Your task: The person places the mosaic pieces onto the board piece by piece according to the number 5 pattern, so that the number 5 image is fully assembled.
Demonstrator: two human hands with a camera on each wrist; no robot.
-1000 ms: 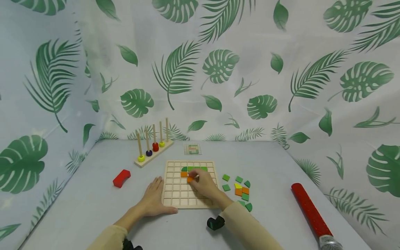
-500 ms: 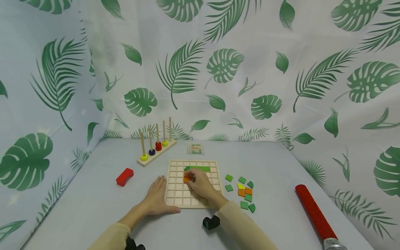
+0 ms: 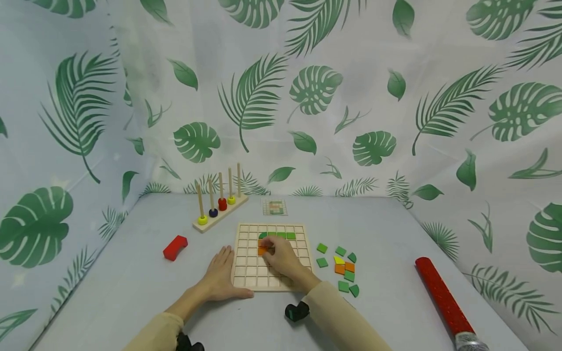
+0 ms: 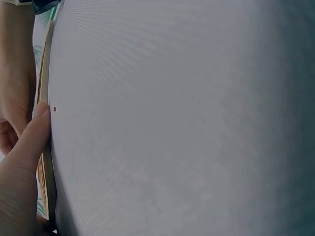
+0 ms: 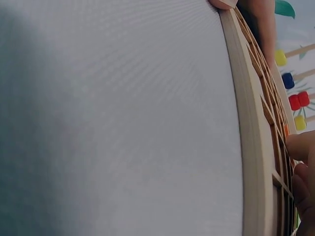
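Observation:
A light wooden grid board lies on the table in front of me. My left hand rests beside its left edge, fingers straight, thumb along the front edge; the left wrist view shows the thumb at the board's side. My right hand reaches over the middle of the board, index finger and thumb pinching an orange square tile in a cell. Above that tile another orange one is mostly covered by the fingertips. A row of green tiles sits further up, starting with a rounded dark green piece.
Loose green, orange and yellow tiles lie right of the board. Behind it are a small pattern card and a peg stand with coloured beads. A red arch block lies left, a red microphone-like tube far right.
My right hand has shifted slightly left with the orange tile, which now sits in line below the other orange tile. The left hand stays by the board. The head view has turned slightly left.

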